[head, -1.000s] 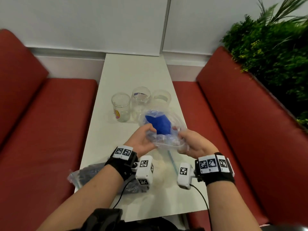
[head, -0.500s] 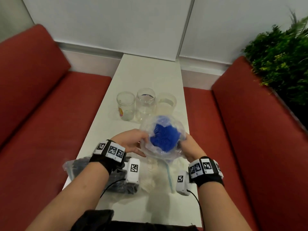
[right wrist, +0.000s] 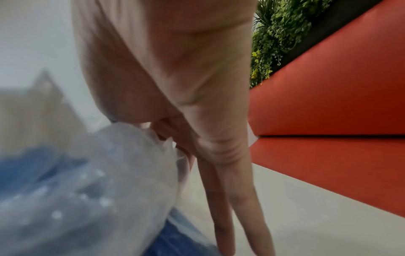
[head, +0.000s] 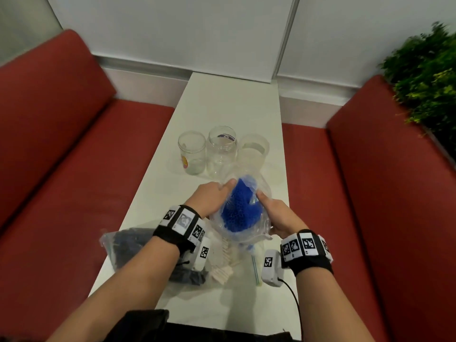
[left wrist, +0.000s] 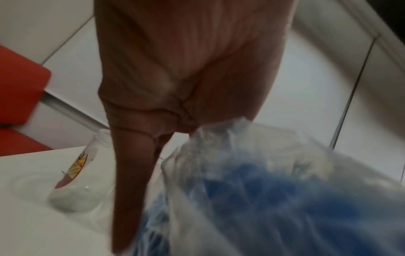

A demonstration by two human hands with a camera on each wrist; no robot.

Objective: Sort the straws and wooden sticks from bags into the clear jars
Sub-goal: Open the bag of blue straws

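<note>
Two hands hold one clear bag of blue straws (head: pixel 240 208) above a white table (head: pixel 232 104): left hand (head: pixel 209 197) and right hand (head: pixel 277 214) each pinch its plastic rim. Three empty clear jars (head: pixel 222 149) stand in a row just beyond. Two more bags lie near the wrists, one dark (head: pixel 128 245), one of pale wooden sticks (head: pixel 225 262). The bag's mouth has narrowed since half a second ago

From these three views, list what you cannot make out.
- Bag of blue straws, both wrist views: motion blur; its opening is unreadable.
- Dark bag, head view: left forearm covers part; contents too dim.
- Wooden sticks, head view: mostly under the held bag.
- Right jar, head view: bag hides its base.
</note>
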